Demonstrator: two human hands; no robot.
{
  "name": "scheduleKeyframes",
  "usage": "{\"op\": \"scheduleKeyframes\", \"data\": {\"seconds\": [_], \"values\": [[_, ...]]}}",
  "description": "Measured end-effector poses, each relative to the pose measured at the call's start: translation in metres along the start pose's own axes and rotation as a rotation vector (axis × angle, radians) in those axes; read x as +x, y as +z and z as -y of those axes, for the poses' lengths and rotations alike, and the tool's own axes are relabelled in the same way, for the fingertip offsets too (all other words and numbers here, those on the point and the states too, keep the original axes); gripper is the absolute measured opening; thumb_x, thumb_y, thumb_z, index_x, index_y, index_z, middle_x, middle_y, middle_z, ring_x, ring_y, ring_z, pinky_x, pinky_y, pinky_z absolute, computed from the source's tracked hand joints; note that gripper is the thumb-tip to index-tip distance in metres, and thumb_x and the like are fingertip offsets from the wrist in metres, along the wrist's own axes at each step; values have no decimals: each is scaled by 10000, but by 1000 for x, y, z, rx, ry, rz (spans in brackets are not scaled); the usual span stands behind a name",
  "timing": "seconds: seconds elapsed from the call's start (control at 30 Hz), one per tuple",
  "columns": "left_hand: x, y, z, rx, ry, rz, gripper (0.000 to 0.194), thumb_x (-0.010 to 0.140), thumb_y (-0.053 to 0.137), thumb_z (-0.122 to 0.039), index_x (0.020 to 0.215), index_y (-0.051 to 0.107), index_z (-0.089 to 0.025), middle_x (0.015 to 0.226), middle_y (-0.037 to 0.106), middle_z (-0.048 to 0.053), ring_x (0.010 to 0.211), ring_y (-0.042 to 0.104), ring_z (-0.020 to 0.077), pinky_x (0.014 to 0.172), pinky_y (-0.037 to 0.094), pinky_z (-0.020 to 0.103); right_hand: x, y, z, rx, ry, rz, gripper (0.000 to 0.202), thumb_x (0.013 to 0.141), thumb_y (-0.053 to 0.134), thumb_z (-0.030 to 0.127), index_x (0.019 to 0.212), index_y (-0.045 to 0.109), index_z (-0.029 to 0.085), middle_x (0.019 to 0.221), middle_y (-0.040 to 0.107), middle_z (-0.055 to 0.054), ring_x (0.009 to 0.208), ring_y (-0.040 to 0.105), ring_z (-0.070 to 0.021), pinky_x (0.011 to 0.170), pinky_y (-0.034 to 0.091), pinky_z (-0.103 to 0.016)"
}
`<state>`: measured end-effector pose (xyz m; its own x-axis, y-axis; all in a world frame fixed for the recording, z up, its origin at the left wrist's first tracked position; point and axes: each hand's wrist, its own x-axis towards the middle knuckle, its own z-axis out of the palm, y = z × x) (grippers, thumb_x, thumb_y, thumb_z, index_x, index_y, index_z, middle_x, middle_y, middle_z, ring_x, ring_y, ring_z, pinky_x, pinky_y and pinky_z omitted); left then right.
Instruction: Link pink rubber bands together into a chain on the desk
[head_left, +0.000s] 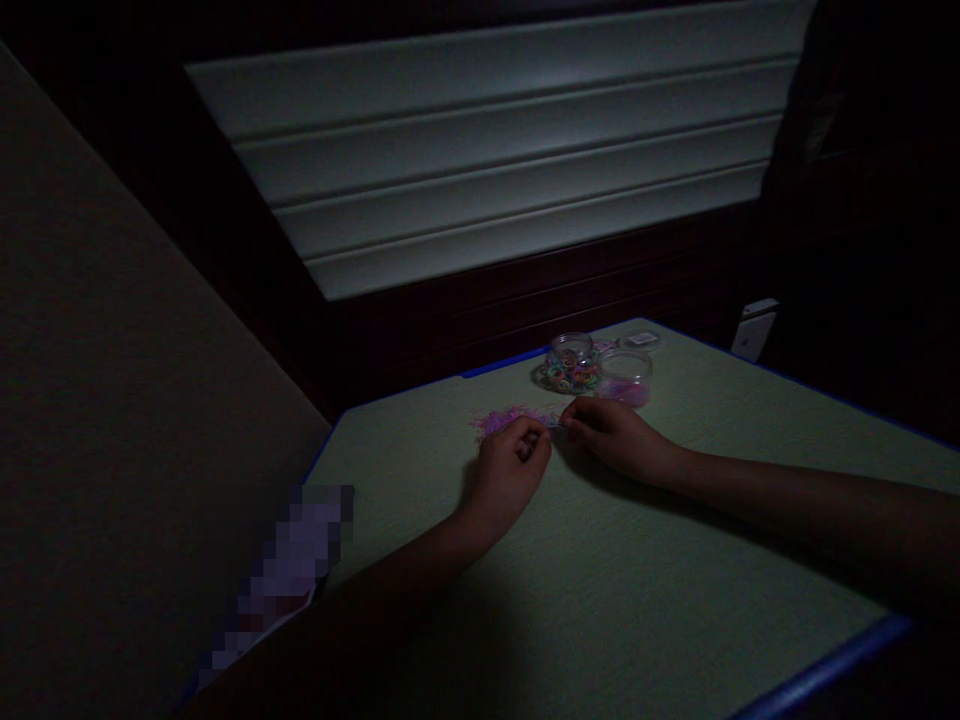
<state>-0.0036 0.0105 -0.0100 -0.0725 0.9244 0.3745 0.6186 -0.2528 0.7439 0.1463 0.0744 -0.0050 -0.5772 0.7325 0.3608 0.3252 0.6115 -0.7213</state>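
Note:
Thumb and index finger of my left hand (pixel 514 470) are pinched together just in front of a loose pile of pink and purple small bands (pixel 504 420). To its right, my right hand (pixel 619 437) is also pinched. Between the fingertips of both hands runs a small, thin, pale piece (pixel 553 423), too small and dark to name. Beyond my right hand stands a clear round jar (pixel 626 378) with pink contents. Left of that jar is another clear jar (pixel 571 350), with multicoloured rings (pixel 570 376) in and around it.
A clear round lid (pixel 640 340) lies near the far corner of the pale green table (pixel 637 590), which has a blue edge. A blurred-out item (pixel 289 565) is at the left edge. A white power strip or socket (pixel 754 330) is behind the table, below the shutter (pixel 525 130).

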Motion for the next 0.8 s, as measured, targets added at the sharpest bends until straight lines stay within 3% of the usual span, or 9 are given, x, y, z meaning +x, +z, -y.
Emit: {"op": "scheduleKeyframes", "data": {"seconds": [0.8], "values": [[1, 1, 1, -51, -21, 6, 245, 753, 446, -343, 903, 539, -173, 641, 538, -20, 467, 477, 58, 457, 382, 187, -1, -1, 3, -3, -5, 28, 190, 780, 390, 239, 763, 548, 134, 662, 555, -12, 584, 478, -96, 543, 345, -209]]}}
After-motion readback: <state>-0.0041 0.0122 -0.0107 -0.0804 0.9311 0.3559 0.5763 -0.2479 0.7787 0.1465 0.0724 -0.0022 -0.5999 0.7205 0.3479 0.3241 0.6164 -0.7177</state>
